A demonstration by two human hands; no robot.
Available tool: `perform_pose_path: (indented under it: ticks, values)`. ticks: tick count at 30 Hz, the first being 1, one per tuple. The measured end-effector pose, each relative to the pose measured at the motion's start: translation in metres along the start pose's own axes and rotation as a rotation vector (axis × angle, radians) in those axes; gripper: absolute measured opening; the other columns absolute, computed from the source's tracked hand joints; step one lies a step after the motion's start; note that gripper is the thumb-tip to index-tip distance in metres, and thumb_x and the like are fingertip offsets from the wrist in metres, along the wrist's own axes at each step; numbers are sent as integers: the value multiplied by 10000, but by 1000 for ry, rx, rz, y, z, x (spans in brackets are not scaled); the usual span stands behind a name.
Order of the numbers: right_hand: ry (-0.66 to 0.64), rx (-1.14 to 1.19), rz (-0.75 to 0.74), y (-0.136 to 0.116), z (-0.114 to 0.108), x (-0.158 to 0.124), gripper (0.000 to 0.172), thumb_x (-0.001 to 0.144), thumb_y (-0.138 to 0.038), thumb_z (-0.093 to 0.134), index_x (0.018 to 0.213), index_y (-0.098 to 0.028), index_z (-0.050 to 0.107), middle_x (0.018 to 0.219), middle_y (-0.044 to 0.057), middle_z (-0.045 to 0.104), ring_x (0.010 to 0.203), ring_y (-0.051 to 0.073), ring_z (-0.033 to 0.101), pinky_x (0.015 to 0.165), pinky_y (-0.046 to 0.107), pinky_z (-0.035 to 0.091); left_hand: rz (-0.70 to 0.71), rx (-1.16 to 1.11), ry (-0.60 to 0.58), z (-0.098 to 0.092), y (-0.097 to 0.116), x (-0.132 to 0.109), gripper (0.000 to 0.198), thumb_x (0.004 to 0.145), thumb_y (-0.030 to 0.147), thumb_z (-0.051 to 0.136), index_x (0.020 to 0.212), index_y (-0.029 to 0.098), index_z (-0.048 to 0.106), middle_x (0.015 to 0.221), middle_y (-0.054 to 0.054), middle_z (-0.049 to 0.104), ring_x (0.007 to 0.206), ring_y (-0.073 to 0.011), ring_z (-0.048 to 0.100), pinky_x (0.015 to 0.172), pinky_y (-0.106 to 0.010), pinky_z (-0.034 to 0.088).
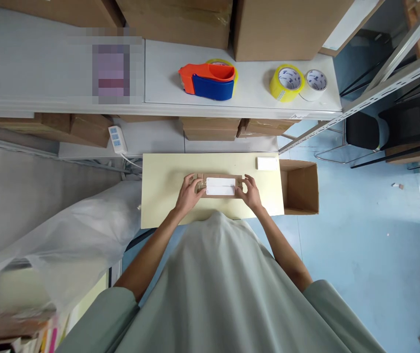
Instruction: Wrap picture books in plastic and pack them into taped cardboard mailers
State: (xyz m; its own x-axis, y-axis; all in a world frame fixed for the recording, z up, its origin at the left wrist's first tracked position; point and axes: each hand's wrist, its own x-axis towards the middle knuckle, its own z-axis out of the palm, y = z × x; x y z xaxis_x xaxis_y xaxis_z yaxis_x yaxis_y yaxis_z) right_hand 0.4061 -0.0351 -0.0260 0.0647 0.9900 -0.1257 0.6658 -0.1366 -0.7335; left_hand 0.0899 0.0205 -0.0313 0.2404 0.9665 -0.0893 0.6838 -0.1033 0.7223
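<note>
1. The left hand (pixel 190 194) and right hand (pixel 249 193) partly hide the small box (pixel 220 175).
2. Coarse blur covers a purple thing (pixel 110 73) on the shelf (pixel 48 66).
3. The top edge crops the big cartons (pixel 287 29).

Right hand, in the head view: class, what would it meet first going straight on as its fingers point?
Probably the near end of the brown cardboard package: the right hand has its fingertips at that end, though exact contact is unclear.

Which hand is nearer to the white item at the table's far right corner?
Right. The right hand is left of the white item, nearer the body; the left hand, farther left.
</note>
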Motion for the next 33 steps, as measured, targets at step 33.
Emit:
perform_pose_path:
  ticks: [33]
  values:
    - [-117,97,187,-16,12,16,97,959,-285,659,1032,-226,685,1221,133,802,980,254,847,868,440,734,-344,-214,66,-7,-8,-24,145,911,259,720,1036,264,793,1233,-59,820,908,-222,822,967,-389,680]
